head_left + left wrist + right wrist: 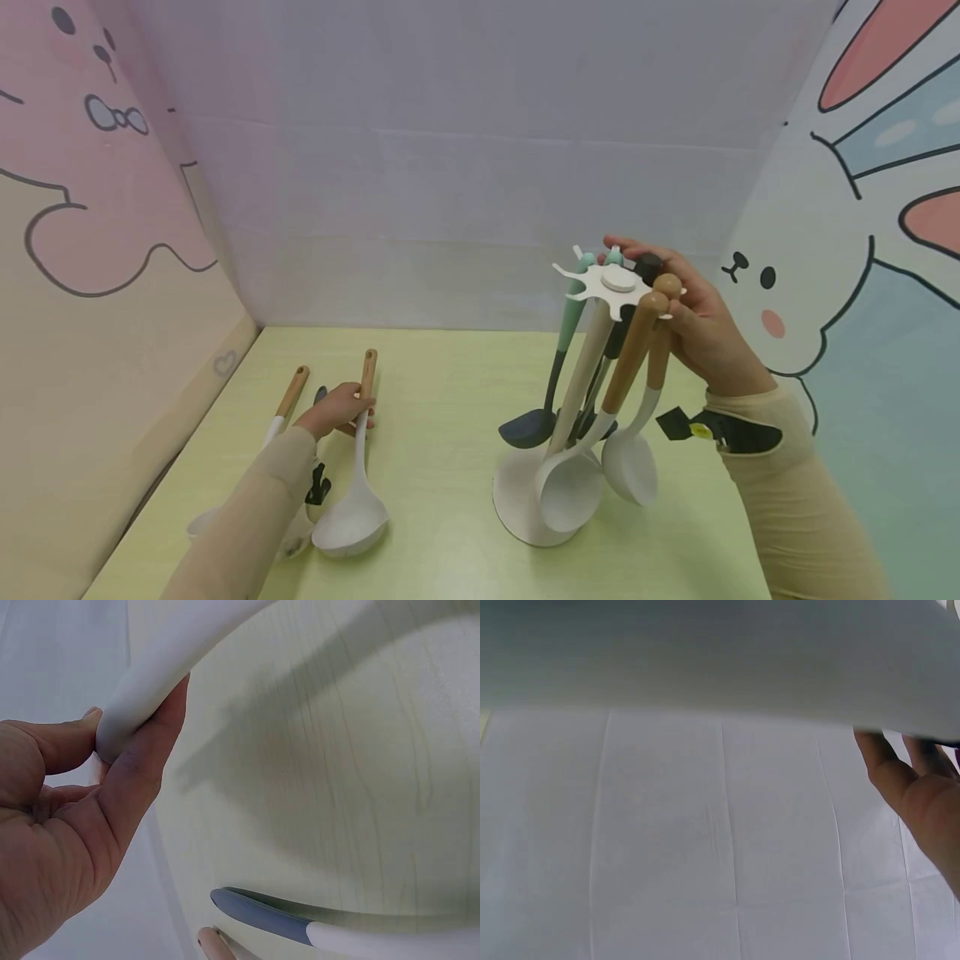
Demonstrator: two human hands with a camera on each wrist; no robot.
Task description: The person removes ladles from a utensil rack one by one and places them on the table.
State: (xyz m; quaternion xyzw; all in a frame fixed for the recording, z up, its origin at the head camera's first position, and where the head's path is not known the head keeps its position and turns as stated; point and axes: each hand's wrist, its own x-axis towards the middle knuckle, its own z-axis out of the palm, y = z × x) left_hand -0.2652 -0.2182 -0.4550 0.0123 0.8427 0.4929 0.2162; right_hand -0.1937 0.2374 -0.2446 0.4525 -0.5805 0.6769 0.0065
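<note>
My left hand [341, 408] pinches a white ladle [360, 467] near where its wooden handle begins; the ladle's bowl points toward the front. In the left wrist view the thumb and fingers [142, 765] of that hand close on the white shaft [157, 667]. On the right stands a white utensil rack [592, 287] hung with ladles and other utensils with wooden, green and black handles. My right hand [701, 325] grips the rack's top from the right, thumb by the wooden handles, fingers behind. Some of its fingers are hidden in the right wrist view, behind a large pale blurred shape [705, 660].
Left of the held ladle, another utensil with a wooden handle [292, 392] and one with a dark blue-grey handle [262, 915] lie on the pale yellow table [442, 417], partly hidden by my left arm. A pale wall covering [465, 167] rises behind, with cartoon-printed panels at both sides.
</note>
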